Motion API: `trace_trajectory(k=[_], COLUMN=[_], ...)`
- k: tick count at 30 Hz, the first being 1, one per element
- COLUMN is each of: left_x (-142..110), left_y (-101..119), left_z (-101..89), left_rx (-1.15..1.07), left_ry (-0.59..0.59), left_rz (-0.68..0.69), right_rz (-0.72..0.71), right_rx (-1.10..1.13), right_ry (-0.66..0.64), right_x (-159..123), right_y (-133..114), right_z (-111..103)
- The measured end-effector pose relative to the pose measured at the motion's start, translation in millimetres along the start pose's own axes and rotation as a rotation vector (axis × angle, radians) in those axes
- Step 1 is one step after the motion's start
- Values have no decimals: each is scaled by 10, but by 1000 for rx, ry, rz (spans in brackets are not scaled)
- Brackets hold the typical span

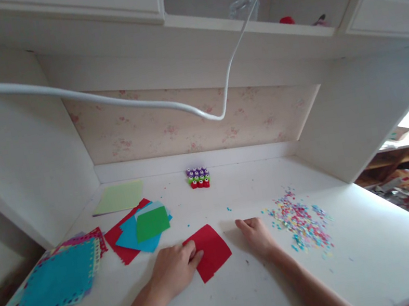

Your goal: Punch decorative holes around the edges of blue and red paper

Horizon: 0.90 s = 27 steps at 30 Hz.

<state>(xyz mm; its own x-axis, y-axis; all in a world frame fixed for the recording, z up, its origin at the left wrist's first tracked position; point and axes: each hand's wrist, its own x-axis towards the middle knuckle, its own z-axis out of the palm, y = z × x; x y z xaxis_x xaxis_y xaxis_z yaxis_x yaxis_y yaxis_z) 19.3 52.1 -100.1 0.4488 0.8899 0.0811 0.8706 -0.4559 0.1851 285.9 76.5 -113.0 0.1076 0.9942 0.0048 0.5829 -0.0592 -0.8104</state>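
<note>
A red sheet of paper (213,251) lies on the white tabletop in front of me. My left hand (177,266) grips its left edge, thumb on top and fingers curled, with silver bangles on the wrist. Just right of the sheet, apart from it, my right hand (256,236) rests on the table, its fingers curled together. Whatever it may hold is hidden. Left of my left hand is a loose pile of smaller sheets: a green sheet (151,223) on top, with blue sheets (130,234) and red sheets (114,238) beneath.
Punched-edge blue sheets (58,276) are stacked at the far left, near pale green paper (121,196). Small purple, green and red pieces (198,177) stand in rows at the back. Colourful paper dots (301,220) are scattered right. A white cable (164,105) hangs across the view below cabinets.
</note>
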Motion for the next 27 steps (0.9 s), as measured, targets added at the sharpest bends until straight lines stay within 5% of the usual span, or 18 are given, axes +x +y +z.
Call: trace_trajectory(k=[27], left_x=[14], left_y=[20], left_z=[-40], left_rx=[-3], left_ry=[-24], left_rz=[-19], right_rz=[1], right_rx=[-15], right_ry=[-41], right_x=[-1], right_y=[35], right_z=[-8])
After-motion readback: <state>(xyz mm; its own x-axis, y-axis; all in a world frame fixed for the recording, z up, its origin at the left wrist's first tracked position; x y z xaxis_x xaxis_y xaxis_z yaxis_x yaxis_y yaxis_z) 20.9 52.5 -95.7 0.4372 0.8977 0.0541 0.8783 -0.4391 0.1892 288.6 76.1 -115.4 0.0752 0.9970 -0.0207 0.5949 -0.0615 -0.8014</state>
